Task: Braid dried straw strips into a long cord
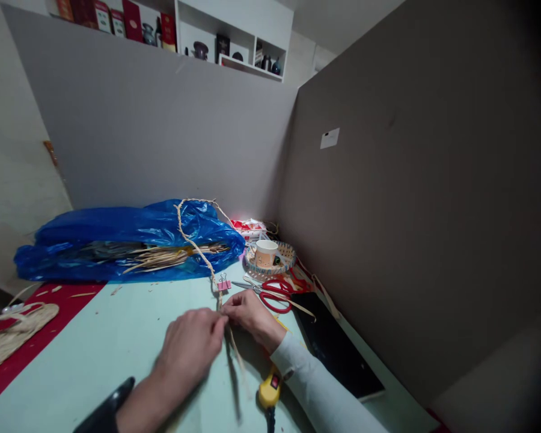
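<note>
Both hands are meeting over the pale green table [117, 337], fingertips nearly touching. The left hand [192, 349] is pinching the lower end of the straw braid [193, 243], fingers curled tight around it. The right hand [247, 314] is gripping the same braid just beside the left, thumb and fingers closed on it. The braid is running up and away from the hands, arching over the blue plastic bag [117, 231] lying beyond them. Loose straw strands [238, 358] are trailing from the grip back toward the person, between the two wrists. A pink binder clip [224, 284] is clamping the braid just beyond the fingertips. Red scissors [275, 296] are lying just past the right hand, to its right. Farther beyond them a paper cup [265, 252] is sitting in a woven tray [287, 257]. A yellow tool [269, 391] is lying under the right forearm, near the wrist. A black flat device [338, 355] is lying right of the right arm. A woven straw piece [13, 331] is resting well left of the left hand, on a red cloth [58, 304].
</note>
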The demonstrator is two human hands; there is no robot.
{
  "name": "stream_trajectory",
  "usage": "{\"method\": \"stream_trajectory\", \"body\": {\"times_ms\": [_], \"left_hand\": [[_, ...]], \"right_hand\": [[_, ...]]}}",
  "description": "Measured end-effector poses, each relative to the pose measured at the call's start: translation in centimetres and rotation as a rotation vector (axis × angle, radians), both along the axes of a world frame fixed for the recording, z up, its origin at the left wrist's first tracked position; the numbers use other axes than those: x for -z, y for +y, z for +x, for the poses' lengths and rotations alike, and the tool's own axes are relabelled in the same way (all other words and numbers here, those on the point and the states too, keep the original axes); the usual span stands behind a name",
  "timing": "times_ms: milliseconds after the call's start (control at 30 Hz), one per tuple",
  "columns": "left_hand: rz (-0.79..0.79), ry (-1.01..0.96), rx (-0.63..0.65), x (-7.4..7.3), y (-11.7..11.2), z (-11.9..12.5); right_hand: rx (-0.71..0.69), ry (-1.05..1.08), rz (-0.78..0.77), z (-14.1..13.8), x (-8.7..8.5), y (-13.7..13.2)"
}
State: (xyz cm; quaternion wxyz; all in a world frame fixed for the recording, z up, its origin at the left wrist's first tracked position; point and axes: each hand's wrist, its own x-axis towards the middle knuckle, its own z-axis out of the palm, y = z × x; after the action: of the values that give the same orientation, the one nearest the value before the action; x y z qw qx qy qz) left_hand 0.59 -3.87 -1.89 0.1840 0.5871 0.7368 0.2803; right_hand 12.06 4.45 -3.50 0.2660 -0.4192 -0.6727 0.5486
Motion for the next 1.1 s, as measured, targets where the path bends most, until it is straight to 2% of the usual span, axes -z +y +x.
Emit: {"method": "stream_trajectory", "body": {"times_ms": [67, 167, 267, 433, 567, 667, 767, 900, 1100], "left_hand": [[-0.023, -0.145, -0.011, 0.0, 0.9, -1.6], [-0.152, -0.384, 0.077, 0.6, 2.3, -3.1], [-0.225, -0.565, 0.142, 1.6, 3.3, -3.0], [-0.238, -0.7, 0.13, 2.2, 3.9, -2.7], [-0.218, -0.676, 0.096, 2.3, 3.8, -2.8], [-0.168, -0.582, 0.061, 2.4, 3.8, -2.7], [-0.084, -0.451, 0.037, 2.7, 4.0, -2.7], [-0.002, -0.304, 0.032, 2.8, 4.2, -2.7], [0.019, -0.261, 0.05, 2.7, 4.1, -2.6]], "right_hand": [[-0.032, 0.027, -0.043, 0.2, -0.4, -0.1], [-0.06, 0.047, -0.08, 0.4, -0.9, -0.3], [-0.053, 0.041, -0.088, 0.4, -1.0, -0.4], [-0.075, -0.021, -0.048, 0.4, -0.9, -0.2], [-0.092, -0.103, 0.037, 0.5, -0.7, -0.1], [-0.088, -0.167, 0.132, 0.5, -0.7, -0.2], [-0.074, -0.281, 0.323, 0.7, -1.1, -0.6], [-0.052, -0.601, 0.633, 0.9, -1.9, -1.5], [-0.01, -0.746, 0.79, 0.5, -2.4, -3.5]]}}
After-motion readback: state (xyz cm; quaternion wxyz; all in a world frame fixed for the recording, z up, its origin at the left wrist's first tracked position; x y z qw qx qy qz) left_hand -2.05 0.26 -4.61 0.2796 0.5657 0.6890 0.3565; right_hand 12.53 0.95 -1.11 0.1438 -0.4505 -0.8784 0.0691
